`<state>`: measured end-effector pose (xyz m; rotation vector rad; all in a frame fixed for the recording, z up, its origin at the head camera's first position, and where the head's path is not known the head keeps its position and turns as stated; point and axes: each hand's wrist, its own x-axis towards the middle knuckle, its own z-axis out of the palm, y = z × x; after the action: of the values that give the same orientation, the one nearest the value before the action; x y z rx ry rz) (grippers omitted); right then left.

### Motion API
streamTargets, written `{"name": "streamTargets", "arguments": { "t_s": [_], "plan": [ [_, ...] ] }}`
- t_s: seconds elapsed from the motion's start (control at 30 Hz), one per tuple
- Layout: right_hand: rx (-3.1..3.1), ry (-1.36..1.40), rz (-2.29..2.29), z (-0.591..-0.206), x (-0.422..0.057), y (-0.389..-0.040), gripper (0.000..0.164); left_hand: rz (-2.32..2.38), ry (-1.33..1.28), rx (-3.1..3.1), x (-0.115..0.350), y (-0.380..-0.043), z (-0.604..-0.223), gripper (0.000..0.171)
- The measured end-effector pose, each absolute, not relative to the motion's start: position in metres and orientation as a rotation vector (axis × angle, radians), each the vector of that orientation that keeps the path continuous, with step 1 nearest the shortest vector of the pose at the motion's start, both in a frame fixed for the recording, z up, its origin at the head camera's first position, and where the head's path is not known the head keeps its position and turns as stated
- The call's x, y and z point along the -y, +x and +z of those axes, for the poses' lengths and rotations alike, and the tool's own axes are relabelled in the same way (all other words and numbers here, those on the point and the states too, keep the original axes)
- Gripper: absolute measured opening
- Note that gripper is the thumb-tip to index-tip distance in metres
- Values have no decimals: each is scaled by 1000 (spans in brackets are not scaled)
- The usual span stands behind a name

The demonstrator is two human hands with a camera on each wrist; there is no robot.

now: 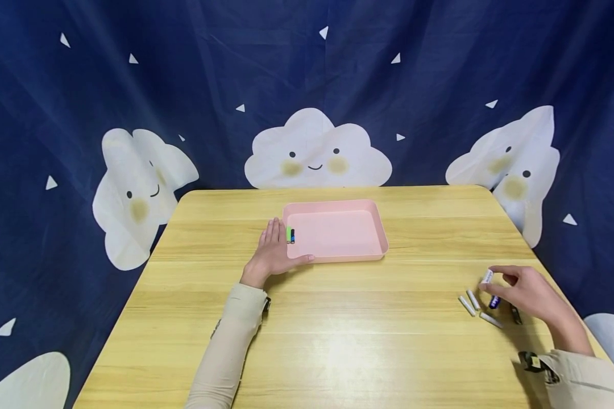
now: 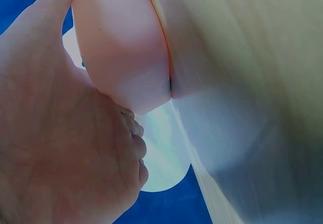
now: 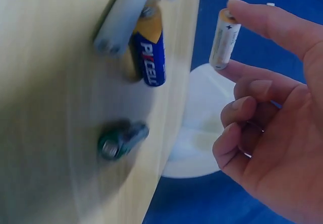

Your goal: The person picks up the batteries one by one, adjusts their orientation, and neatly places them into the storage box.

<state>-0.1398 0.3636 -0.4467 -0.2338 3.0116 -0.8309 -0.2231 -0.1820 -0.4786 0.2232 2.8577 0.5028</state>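
Note:
My right hand (image 1: 532, 292) pinches a white battery (image 3: 225, 40) by its two ends between thumb and index finger, above the table's right side. The other fingers curl in toward the palm. Below it lie several white batteries (image 1: 467, 305), a blue and gold battery (image 3: 152, 57) and a dark green one (image 3: 112, 147). At the left end of the pink tray (image 1: 332, 261), my left hand (image 1: 273, 253) rests with straight fingers along the side and the thumb at the front rim. A green battery (image 1: 289, 234) and a dark one (image 1: 293, 237) lie inside the tray by that hand.
The wooden table (image 1: 368, 329) carries the tray near its far edge, with the loose batteries toward the right edge. Behind and around it hangs a dark blue curtain (image 1: 204, 74) with smiling white clouds.

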Motion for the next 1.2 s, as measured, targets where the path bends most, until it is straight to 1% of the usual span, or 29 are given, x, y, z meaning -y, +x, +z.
{"name": "streamTargets", "arguments": {
  "t_s": [0.2,0.57,0.83,1.03,1.2],
  "plan": [
    [-2984,-227,-918,-440,-349,-147,58,512,223,-2853,182,-222,-476,133],
    [-2852,-174,-1175,-433,-315,-166,56,520,221,-2843,183,-225,-480,135],
    [-2768,-215,-1297,-429,-287,-178,55,511,229,-2855,184,-228,-486,137],
    [-2728,-267,-1374,-429,-267,-189,56,502,230,-2858,183,-228,-486,138],
    [-2679,-290,-1470,-428,-250,-199,52,523,235,-2856,184,-228,-486,140]
  ]
}}
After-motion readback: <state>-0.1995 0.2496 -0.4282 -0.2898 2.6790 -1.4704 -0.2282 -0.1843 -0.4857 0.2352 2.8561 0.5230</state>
